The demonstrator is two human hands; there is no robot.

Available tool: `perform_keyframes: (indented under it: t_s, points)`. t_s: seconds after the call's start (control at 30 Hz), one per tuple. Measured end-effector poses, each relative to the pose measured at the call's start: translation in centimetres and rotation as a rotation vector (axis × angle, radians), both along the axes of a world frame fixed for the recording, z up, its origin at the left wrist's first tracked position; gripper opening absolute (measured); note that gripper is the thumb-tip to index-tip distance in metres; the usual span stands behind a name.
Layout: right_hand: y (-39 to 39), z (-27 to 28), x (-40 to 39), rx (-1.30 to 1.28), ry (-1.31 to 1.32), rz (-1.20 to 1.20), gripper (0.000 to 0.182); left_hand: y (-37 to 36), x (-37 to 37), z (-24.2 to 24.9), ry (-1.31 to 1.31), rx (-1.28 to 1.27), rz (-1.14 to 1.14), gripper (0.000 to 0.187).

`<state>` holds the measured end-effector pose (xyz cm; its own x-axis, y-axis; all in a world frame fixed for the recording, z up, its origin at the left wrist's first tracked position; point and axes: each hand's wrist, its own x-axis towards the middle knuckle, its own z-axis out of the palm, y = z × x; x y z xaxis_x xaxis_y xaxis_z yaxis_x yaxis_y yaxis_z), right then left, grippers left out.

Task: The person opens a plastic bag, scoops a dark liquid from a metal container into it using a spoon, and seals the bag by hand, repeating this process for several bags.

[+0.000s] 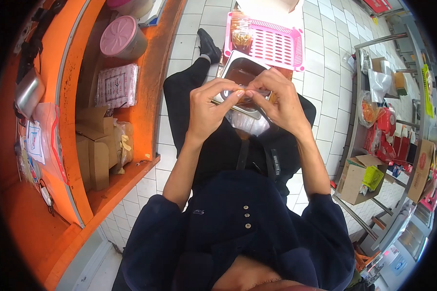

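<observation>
My left hand (208,107) and my right hand (282,99) meet above my lap, thumbs and forefingers pinched close together. Between the fingertips is what looks like a small clear plastic bag (245,98), mostly hidden by the fingers. Just beneath and beyond them stands a rectangular metal pan (228,73) with dark brown sauce (241,76) inside. Crumpled clear plastic bags (250,123) lie on the near side of the pan, against my lap. Past the pan, a pink plastic basket (298,48) holds small bags of brown sauce (242,41) at its left.
On my left, an orange shelf unit (145,97) holds a pink-lidded tub (119,36), a stack of printed packets (117,85) and cardboard boxes (97,140). To the right, a metal rack (354,145) bears cartons (359,177) and bags. The floor is white tile (325,87).
</observation>
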<state>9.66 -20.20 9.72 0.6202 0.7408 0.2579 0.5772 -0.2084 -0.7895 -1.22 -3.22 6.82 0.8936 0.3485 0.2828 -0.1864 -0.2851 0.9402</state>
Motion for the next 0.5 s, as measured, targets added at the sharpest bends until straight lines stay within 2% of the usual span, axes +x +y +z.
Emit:
perform_keyframes:
  t_s: [0.07,0.13,0.27,0.5]
  points:
    - [-0.1,0.0,0.2,-0.011,-0.016,-0.018,0.013,-0.1,0.0,-0.3,-0.027,0.042,0.010,0.008]
    - [-0.4,0.2,0.7,-0.011,-0.132,-0.040,0.012,-0.2,0.0,-0.5,-0.021,-0.055,0.072,0.009]
    - [-0.8,0.8,0.4,-0.024,-0.104,-0.045,0.009,-0.3,0.2,-0.9,-0.046,-0.103,0.028,0.010]
    - [-1.2,0.9,0.1,-0.011,-0.025,0.012,0.007,-0.5,0.7,-0.9,-0.107,0.041,-0.040,0.010]
